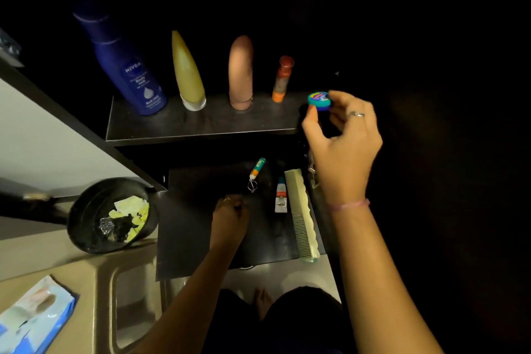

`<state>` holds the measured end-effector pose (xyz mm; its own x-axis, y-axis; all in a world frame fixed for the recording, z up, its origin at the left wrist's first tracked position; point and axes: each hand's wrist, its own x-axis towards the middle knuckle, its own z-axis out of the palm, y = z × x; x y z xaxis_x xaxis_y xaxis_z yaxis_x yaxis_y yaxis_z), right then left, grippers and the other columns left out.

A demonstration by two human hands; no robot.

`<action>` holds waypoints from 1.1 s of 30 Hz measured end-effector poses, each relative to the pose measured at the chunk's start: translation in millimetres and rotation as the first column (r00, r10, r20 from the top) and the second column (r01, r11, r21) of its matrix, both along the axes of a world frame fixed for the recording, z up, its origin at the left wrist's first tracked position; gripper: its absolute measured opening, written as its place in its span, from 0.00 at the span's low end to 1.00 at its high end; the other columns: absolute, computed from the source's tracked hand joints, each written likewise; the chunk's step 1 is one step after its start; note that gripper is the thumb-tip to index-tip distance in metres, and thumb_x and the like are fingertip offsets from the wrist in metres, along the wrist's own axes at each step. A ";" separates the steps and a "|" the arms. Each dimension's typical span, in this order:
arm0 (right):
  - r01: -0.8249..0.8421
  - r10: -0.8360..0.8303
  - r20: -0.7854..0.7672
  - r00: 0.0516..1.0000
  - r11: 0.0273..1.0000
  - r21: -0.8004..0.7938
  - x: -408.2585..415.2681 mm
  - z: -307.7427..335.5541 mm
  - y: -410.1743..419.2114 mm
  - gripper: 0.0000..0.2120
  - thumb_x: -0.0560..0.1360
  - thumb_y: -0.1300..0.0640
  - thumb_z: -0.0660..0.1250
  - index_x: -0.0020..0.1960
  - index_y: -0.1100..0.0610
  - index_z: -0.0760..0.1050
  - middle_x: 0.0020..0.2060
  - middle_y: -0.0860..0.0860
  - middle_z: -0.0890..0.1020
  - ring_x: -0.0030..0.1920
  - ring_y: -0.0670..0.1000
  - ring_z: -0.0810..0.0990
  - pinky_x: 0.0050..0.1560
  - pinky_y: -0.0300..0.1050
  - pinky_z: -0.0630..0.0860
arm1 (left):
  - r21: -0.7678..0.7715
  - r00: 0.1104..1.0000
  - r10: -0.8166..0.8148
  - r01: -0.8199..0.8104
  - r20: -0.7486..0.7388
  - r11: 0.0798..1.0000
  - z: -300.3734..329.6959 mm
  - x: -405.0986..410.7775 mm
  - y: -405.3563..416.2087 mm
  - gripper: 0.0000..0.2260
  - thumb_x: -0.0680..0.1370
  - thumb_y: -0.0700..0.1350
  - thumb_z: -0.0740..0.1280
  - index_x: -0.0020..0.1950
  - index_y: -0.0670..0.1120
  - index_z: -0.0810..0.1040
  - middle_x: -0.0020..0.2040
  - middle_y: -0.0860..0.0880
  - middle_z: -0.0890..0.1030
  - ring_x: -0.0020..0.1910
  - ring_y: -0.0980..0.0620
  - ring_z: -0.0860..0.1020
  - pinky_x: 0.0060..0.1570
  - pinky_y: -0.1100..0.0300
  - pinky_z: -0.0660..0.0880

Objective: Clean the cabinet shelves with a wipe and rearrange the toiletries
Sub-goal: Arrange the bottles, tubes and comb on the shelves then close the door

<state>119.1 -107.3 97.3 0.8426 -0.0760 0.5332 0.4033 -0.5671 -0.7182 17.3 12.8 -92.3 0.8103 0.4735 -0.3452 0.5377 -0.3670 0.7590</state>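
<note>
My right hand [342, 141] pinches a small round teal and blue tin [319, 100] at the right end of the upper dark shelf [201, 123]. On that shelf stand a blue Nivea bottle [129, 72], a yellow tube [188, 72], a pink-brown tube [240, 72] and a small orange bottle [282, 80]. My left hand [230, 210] rests with fingers curled on the lower dark shelf [189, 224]; what it holds, if anything, is hidden. A small orange and teal stick with a ring [255, 172], a small white tube [281, 195] and a pale green comb [301, 213] lie on the lower shelf.
A black round bin [112, 215] with crumpled yellow-white wipes stands on the floor at left. A blue wipe pack [34, 316] lies at the bottom left. The cabinet's side panel [51, 129] runs along the left. The cabinet's right side is dark.
</note>
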 end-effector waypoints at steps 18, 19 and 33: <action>-0.028 -0.058 -0.403 0.913 0.978 -0.204 -86.4 -126.1 -44.7 0.10 0.75 0.65 0.65 0.55 0.62 0.79 0.52 0.56 0.80 0.53 0.52 0.80 0.59 0.44 0.76 | 0.266 0.995 -0.081 0.096 -0.066 0.959 -21.1 73.9 -1.0 0.18 0.77 0.47 0.64 0.65 0.42 0.72 0.62 0.41 0.72 0.60 0.42 0.70 0.58 0.51 0.73; -0.072 -0.075 -0.497 0.864 0.960 -0.270 -89.5 -140.2 -47.5 0.12 0.75 0.64 0.64 0.58 0.62 0.77 0.55 0.56 0.79 0.56 0.54 0.79 0.62 0.42 0.73 | 0.271 0.994 -0.088 0.100 -0.057 0.957 -22.5 73.8 -0.5 0.16 0.77 0.46 0.63 0.63 0.41 0.74 0.61 0.40 0.73 0.59 0.42 0.71 0.57 0.50 0.73; -0.393 -0.409 -0.666 0.624 0.572 -0.720 -75.3 -189.7 -35.6 0.24 0.79 0.61 0.53 0.72 0.68 0.54 0.65 0.61 0.69 0.61 0.59 0.72 0.58 0.47 0.72 | 0.046 0.995 0.014 -0.019 0.103 0.999 -24.0 0.3 -3.3 0.10 0.75 0.42 0.68 0.55 0.41 0.80 0.52 0.42 0.78 0.49 0.45 0.78 0.55 0.49 0.76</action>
